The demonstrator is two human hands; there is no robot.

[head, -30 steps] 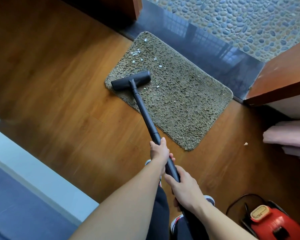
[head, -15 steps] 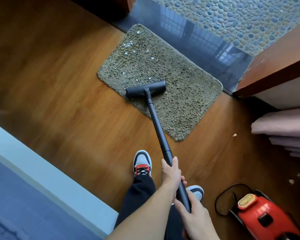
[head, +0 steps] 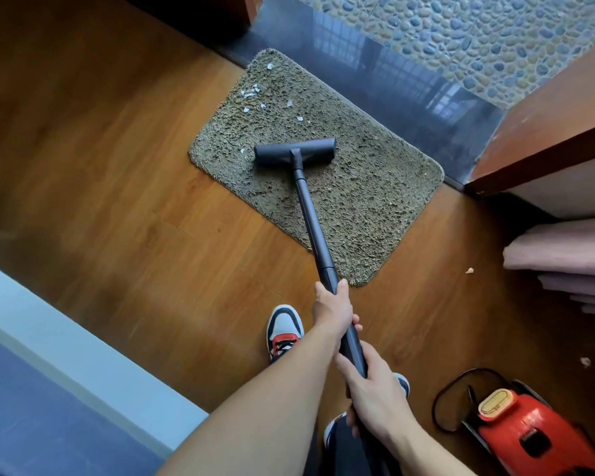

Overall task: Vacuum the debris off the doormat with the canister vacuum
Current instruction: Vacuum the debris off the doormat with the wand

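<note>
An olive shaggy doormat [head: 368, 197] lies on the wooden floor by a dark threshold. Several white scraps of debris [head: 253, 92] dot its far left corner. The black floor nozzle [head: 294, 152] rests flat near the mat's middle, just below the scraps. A black wand [head: 311, 221] runs from it back to me. My left hand [head: 334, 312] grips the wand higher up, and my right hand [head: 375, 393] grips it lower, near my body. The red canister vacuum [head: 526, 434] sits on the floor at the lower right.
My left shoe [head: 285, 333] stands just behind the mat. A wooden door edge [head: 543, 139] and pink folded fabric [head: 564, 252] are at the right. Loose scraps [head: 469, 270] lie on the floor there. A pale ledge [head: 66, 338] runs along the lower left.
The nozzle has slid from the mat's near left edge to its middle, to the right and slightly forward. Both hands kept their grip on the wand.
</note>
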